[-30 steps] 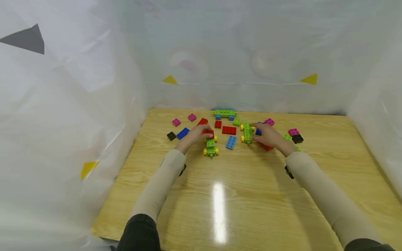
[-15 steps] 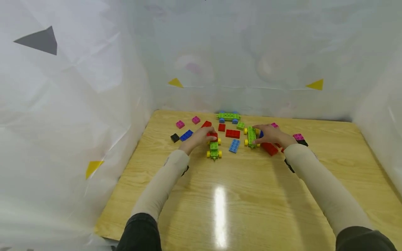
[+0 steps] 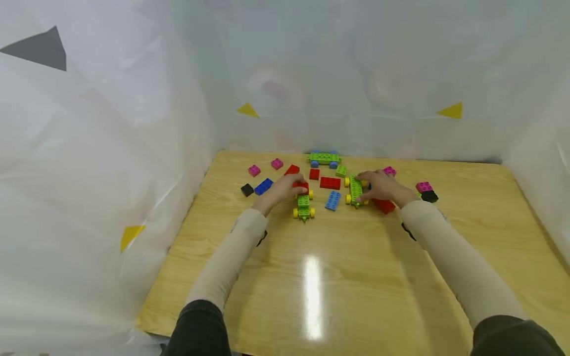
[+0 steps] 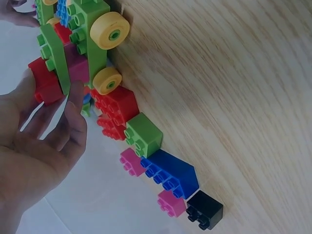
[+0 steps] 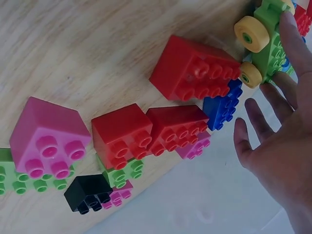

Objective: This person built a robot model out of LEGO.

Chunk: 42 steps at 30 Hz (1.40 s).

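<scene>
My left hand [image 3: 283, 189] pinches a red brick [image 4: 45, 82] between thumb and fingers. In the left wrist view the brick sits against a green studded piece [image 4: 54, 56], with a magenta brick [image 4: 76, 65] between that piece and a green wheeled base [image 4: 99, 48] with yellow wheels. Right of it in the head view stands a second green wheeled base [image 3: 356, 189], also yellow-wheeled. My right hand [image 3: 385, 188] spans this base, thumb at its near end and forefinger at its far end; the other fingers [image 5: 261, 122] are spread and hold nothing.
A green base with blue wheels [image 3: 324, 158] stands at the table's back. Between the hands lie a red brick [image 3: 330, 183] and a light-blue piece [image 3: 332, 200]. Blue [image 3: 263, 186] and black [image 3: 247, 190] bricks lie left; a red brick [image 3: 384, 205] lies beneath the right hand.
The head view shifts slightly. Both hands stay nearly where they were, the left at the red brick, the right at the second wheeled base.
</scene>
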### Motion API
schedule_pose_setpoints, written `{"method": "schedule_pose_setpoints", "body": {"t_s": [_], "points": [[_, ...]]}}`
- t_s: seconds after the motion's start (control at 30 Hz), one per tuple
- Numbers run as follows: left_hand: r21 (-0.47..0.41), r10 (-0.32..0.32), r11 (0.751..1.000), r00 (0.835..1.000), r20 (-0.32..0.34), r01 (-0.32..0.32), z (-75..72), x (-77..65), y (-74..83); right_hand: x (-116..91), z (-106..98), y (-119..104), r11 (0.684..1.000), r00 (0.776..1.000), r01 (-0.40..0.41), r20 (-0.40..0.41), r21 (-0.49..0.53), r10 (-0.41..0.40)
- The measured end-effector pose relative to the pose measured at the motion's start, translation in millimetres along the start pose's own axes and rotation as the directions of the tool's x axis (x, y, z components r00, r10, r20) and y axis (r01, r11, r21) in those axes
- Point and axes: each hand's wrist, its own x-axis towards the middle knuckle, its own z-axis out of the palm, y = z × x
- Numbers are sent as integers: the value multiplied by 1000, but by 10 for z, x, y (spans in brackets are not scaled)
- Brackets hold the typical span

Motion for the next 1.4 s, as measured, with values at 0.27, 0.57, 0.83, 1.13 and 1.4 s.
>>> {"method": "schedule_pose_setpoints", "body": {"t_s": [0.27,0.57,0.83,1.13,1.4], "points": [[-38,3,999,1000,-4,-3,-63,-27,-30,-67,78,-110,999,1000,6,-18,-50,-7],[-31,-19,999,1000,-4,19,-57,-42,-134,-93,219,-170,1000,1000,-12,19,-15,12],[7,-6,1000,997,-73,6,-222,-111,-80,-228,282,-197,998,1000,1,17,65,-2],[-55,201,977,973,-116,-208,99,-538,511,-355,345,-242,990,1000,8,9,141,-10],[-103,152,984,986,62,-145,626,-523,571,-413,429,-282,989,1000,31,-11,148,-29]]}}
